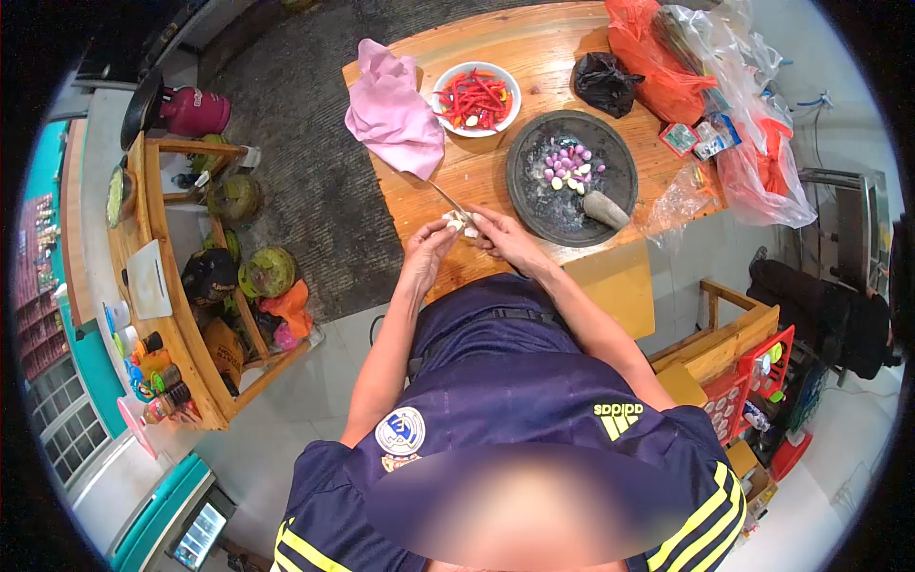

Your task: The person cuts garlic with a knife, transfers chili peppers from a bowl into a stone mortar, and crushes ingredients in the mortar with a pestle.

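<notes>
Stone, wood and thin plastic

Smooth, lightly glossy wood across the tabletop (543, 43) at upper centre. Soft, creased, matt fabric in the pink cloth (386, 105). Shiny, smooth finish on the white bowl (477, 132). Matt, rough-looking stone for the dark mortar (536, 210) and the grey pestle (602, 210). Metal for the knife (445, 197) mid-frame. Crinkled plastic in the black bag (607, 84) and orange bag (640, 48), upper right. Glossy paint on the gas cylinder (195, 112), upper left.

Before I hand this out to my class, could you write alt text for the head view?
A person's right hand grips a knife against a small pale piece in the left hand, at a wooden table's edge. Nearby are a dark stone dish with purple shallots and a pestle, a bowl of red chillies, and a pink cloth.
</notes>
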A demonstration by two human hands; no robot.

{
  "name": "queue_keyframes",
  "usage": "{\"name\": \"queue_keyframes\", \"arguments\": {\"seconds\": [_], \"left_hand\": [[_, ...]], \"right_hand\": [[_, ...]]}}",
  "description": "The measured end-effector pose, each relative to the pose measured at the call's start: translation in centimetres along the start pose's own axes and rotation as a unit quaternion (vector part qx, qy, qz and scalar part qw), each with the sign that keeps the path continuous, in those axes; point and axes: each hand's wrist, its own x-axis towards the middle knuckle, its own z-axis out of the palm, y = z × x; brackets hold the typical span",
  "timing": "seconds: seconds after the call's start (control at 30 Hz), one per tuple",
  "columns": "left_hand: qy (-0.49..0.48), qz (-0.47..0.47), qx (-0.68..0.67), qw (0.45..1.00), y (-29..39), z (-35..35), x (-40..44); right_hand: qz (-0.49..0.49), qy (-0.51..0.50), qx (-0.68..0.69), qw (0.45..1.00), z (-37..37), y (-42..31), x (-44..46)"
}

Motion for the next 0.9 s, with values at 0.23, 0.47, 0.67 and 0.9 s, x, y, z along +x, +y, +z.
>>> {"name": "queue_keyframes", "arguments": {"seconds": [0.23,0.47,0.67,0.9], "left_hand": [[0.000,0.000,-0.012,1.000,0.0,-0.1,0.2],[-0.020,-0.008,-0.015,1.000,-0.4,-0.8,0.4],[-0.042,-0.033,0.001,0.999,0.7,0.2,-0.7],[-0.012,0.058,0.313,0.948,1.3,0.9,-1.2]], "right_hand": [[-0.001,-0.068,-0.055,0.996,-0.5,-1.0,-1.0],[0.009,-0.043,-0.026,0.999,-1.1,0.2,-0.2],[0.058,-0.055,-0.015,0.997,-1.9,0.2,-0.4],[0.071,-0.070,-0.045,0.994,-1.7,0.5,-0.4]]}}
